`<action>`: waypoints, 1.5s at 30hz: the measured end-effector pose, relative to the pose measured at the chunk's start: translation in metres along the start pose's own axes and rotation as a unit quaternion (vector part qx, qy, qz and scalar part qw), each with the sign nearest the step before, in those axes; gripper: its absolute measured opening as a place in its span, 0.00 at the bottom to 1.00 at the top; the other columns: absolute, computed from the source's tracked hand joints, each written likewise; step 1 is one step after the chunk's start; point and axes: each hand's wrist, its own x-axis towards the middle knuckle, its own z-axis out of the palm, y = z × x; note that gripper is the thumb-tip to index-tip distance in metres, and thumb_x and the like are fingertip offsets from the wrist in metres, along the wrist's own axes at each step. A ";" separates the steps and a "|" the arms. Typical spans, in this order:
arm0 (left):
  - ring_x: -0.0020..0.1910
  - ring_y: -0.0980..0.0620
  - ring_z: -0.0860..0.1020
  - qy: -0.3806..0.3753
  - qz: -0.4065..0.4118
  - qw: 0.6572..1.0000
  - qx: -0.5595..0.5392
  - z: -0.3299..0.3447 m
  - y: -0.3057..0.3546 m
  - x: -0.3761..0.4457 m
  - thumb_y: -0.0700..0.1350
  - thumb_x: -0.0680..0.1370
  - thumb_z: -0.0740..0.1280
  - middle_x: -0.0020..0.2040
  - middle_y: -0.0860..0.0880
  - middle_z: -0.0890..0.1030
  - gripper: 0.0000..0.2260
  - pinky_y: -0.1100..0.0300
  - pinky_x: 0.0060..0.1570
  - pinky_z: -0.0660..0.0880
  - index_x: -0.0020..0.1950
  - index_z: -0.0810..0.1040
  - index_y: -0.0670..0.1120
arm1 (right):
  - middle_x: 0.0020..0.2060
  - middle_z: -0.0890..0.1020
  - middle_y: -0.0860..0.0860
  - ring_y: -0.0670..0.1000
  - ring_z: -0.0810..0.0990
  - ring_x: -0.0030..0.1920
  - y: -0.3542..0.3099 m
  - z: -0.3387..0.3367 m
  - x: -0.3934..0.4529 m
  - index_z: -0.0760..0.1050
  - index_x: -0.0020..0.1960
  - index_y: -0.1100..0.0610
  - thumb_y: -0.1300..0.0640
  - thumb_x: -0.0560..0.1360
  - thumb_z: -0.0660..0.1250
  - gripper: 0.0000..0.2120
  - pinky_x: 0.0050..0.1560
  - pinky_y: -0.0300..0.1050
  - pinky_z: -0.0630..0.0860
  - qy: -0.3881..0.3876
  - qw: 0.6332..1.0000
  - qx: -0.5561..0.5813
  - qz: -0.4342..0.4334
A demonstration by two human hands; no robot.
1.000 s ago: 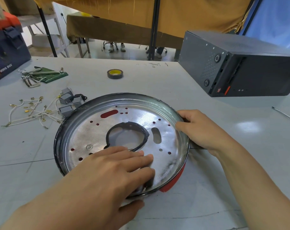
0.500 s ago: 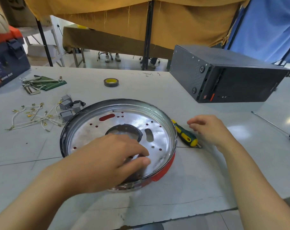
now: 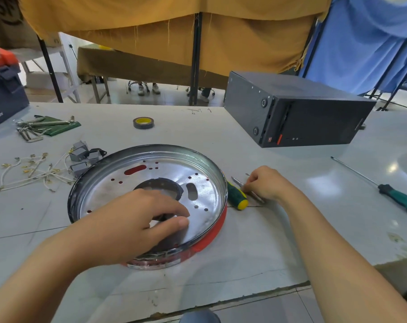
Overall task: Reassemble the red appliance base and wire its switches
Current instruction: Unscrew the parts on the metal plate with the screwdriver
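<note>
The red appliance base [image 3: 211, 231] lies at the centre of the frame on the white table [image 3: 279, 241], its shiny metal plate [image 3: 205, 180] facing up inside a dark rim. A black ring [image 3: 172, 184] sits around the central opening of the plate.

The left hand [image 3: 137, 220] rests over the near part of the plate, fingers curled loosely with the thumb and fingertips touching the metal — whether they pinch anything cannot be told. The right hand [image 3: 265, 185], right of centre, is curled, its fingertips closed on a thin metal tool [image 3: 256, 195] lying on the table just beside the base. A green-and-yellow screwdriver [image 3: 236, 197] lies between that hand and the rim, touching the rim.

At centre left, grey switches [image 3: 80, 155] and white wires [image 3: 32, 173] with brass terminals lie just beside the base. In the upper left are hex keys [image 3: 30, 131] on a green pouch [image 3: 60, 125], and further left a toolbox [image 3: 4, 94]. A roll of tape [image 3: 143, 122] sits above the base. A black computer case [image 3: 298, 113] occupies the upper right — a long green-handled screwdriver [image 3: 393, 194] lies at the right edge.
</note>
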 end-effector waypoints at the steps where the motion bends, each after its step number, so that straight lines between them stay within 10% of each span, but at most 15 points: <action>1: 0.51 0.68 0.72 0.003 -0.001 1.000 -0.004 0.000 0.000 0.000 0.70 0.73 0.46 0.48 0.67 0.77 0.25 0.70 0.50 0.69 0.55 0.76 0.63 | 0.36 0.79 0.54 0.48 0.72 0.36 0.001 0.000 -0.001 0.80 0.42 0.65 0.57 0.73 0.69 0.10 0.29 0.37 0.65 0.010 1.000 0.011 -0.004; 9: 0.49 0.69 0.74 0.019 0.000 1.000 -0.007 -0.002 0.000 0.000 0.66 0.74 0.52 0.48 0.66 0.79 0.21 0.72 0.46 0.69 0.58 0.76 0.61 | 0.30 0.80 0.49 0.47 0.74 0.25 -0.029 -0.006 -0.032 0.74 0.51 0.48 0.61 0.80 0.57 0.11 0.29 0.37 0.73 0.061 0.900 0.398 -0.170; 16: 0.51 0.67 0.77 0.208 -0.044 0.970 -0.118 -0.020 -0.013 -0.015 0.54 0.77 0.65 0.49 0.67 0.80 0.06 0.74 0.49 0.70 0.49 0.80 0.59 | 0.51 0.84 0.58 0.55 0.83 0.51 -0.071 -0.013 -0.045 0.77 0.52 0.57 0.58 0.74 0.60 0.11 0.46 0.43 0.80 -0.172 0.691 0.644 -0.280; 26: 0.46 0.62 0.80 0.340 -0.262 0.891 -0.146 -0.045 -0.127 -0.071 0.39 0.76 0.67 0.44 0.60 0.82 0.11 0.63 0.49 0.74 0.45 0.79 0.57 | 0.45 0.84 0.45 0.45 0.82 0.48 -0.103 0.009 -0.035 0.78 0.47 0.47 0.46 0.78 0.58 0.11 0.54 0.44 0.78 -0.077 0.939 0.085 -0.324; 32: 0.63 0.56 0.72 0.150 -0.255 0.955 0.014 -0.026 -0.163 -0.073 0.42 0.77 0.65 0.64 0.56 0.75 0.16 0.69 0.61 0.62 0.65 0.75 0.51 | 0.38 0.81 0.45 0.45 0.78 0.38 -0.102 0.018 -0.031 0.75 0.45 0.42 0.44 0.77 0.59 0.07 0.42 0.41 0.75 -0.033 0.940 -0.077 -0.330; 36: 0.53 0.54 0.76 0.165 -0.239 0.956 0.037 -0.027 -0.172 -0.046 0.40 0.77 0.65 0.57 0.51 0.79 0.13 0.72 0.47 0.63 0.60 0.79 0.48 | 0.32 0.80 0.40 0.45 0.76 0.34 -0.106 0.020 -0.035 0.74 0.43 0.41 0.45 0.77 0.60 0.07 0.36 0.40 0.74 -0.019 0.940 -0.082 -0.331; 45: 0.50 0.46 0.76 0.209 -0.245 0.945 0.051 -0.013 -0.187 -0.016 0.40 0.75 0.67 0.49 0.45 0.77 0.06 0.56 0.51 0.70 0.49 0.82 0.42 | 0.30 0.78 0.31 0.40 0.78 0.36 -0.111 0.021 -0.038 0.74 0.43 0.42 0.48 0.77 0.60 0.05 0.42 0.43 0.78 -0.025 0.943 -0.071 -0.325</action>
